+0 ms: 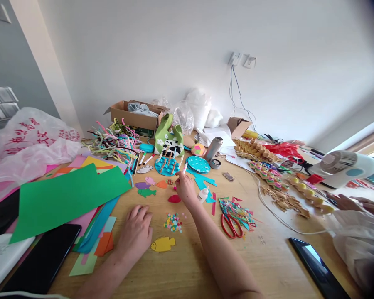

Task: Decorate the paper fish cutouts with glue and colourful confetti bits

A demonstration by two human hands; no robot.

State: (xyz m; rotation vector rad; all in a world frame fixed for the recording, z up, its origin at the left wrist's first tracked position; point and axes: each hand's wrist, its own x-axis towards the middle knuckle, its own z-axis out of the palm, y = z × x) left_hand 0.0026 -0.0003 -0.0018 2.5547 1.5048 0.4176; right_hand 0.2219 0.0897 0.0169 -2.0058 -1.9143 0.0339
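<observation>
My right hand (186, 187) is closed around a slim white marker (185, 167) that points up, above a red paper oval (174, 199). My left hand (137, 226) lies palm down on the table with its fingers spread a little, holding nothing. Near its fingertips are a green paper fish (147, 193) and a purple one (142, 185). A yellow paper fish (163, 244) lies to its right, below a pile of coloured paper dots (173, 222). A small white bottle (203, 194) stands just beside my right wrist.
Green card sheets (62, 199) cover the left side. Red-handled scissors (232, 226) lie by paper scraps at right. A metal flask (214, 148) and green panda bag (168, 139) stand behind. A white cable (277, 216), a phone (318, 268) and another person's hands (349, 203) are far right.
</observation>
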